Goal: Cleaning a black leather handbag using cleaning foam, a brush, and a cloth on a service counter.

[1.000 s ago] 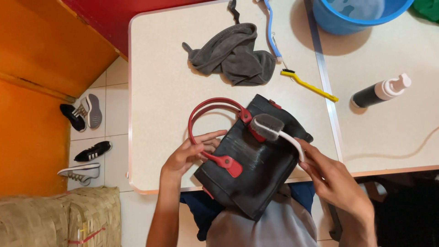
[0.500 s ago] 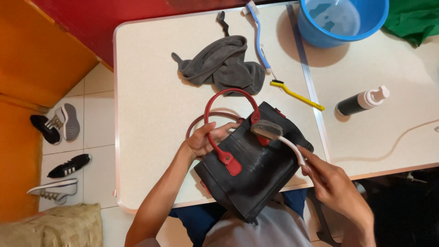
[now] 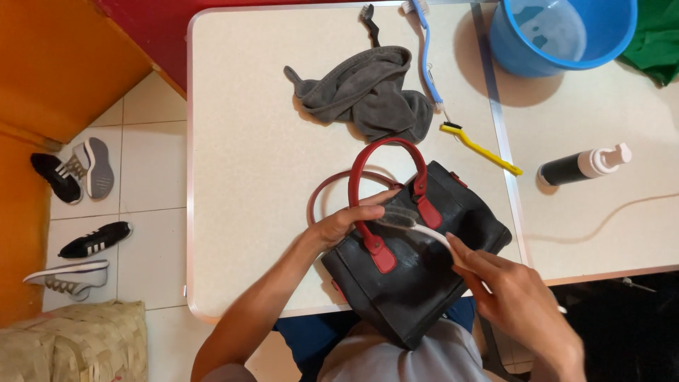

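A black handbag (image 3: 414,283) with red handles (image 3: 385,159) lies at the near edge of a white table (image 3: 247,141), partly over my lap. My left hand (image 3: 350,219) grips the bag's top edge by the red handle. My right hand (image 3: 516,301) holds a white-handled brush (image 3: 417,226), whose bristle head rests on the bag's side below the handle. Pale smears show on the black surface around the brush.
A grey cloth (image 3: 371,95) lies behind the bag, with a blue brush (image 3: 426,53), a yellow brush (image 3: 481,148) and a small black brush (image 3: 369,15) near it. A blue bucket (image 3: 559,35) and a black pump bottle (image 3: 580,168) stand on the right. Shoes (image 3: 74,173) lie on the floor.
My left hand shifted from the bag's lower side up to its top edge by the handle. The brush head moved across the bag's side. The view drifted, so the table sits further right.
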